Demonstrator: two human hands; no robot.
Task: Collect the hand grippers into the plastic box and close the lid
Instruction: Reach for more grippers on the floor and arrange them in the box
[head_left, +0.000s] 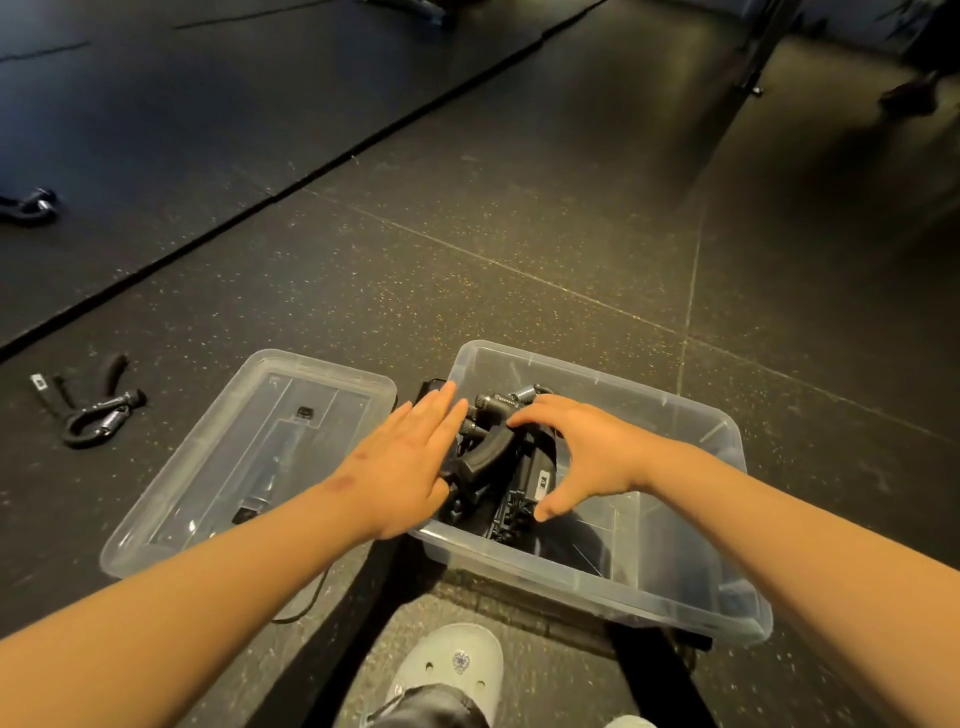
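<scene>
**Clerk:** Item one, plastic box (597, 364). Location?

**Checker:** It stands on the floor in front of you, open, with no lid on it. It holds a heap of black stowed hand grippers (488, 452) piled toward its left end.

**Clerk:** Item two, lid (208, 467)?

**Checker:** Clear, lying on the floor just beside the box, on its left.

**Clerk:** Item three, your hands?

**Checker:** Your left hand (410, 457) has straight fingers (441, 410) held together, laid flat over the box's left rim against the heap, holding nothing. Your right hand (587, 447) has its fingers (530, 413) spread wide and arched over the heap. The tips touch the top handle, the thumb stands apart, and nothing looks gripped.

**Clerk:** Step in hand?

**Checker:** By my reading, you are settling the heap. Collection is not done, because loose hand grippers (96, 415) lie on the floor well to the left, beyond the lid.

**Clerk:** Next move?

**Checker:** Most likely, reach left past the lid and grip the loose ones by their handles, which look tangled. Lay them low in the box so that the lid can seat flat.
</scene>
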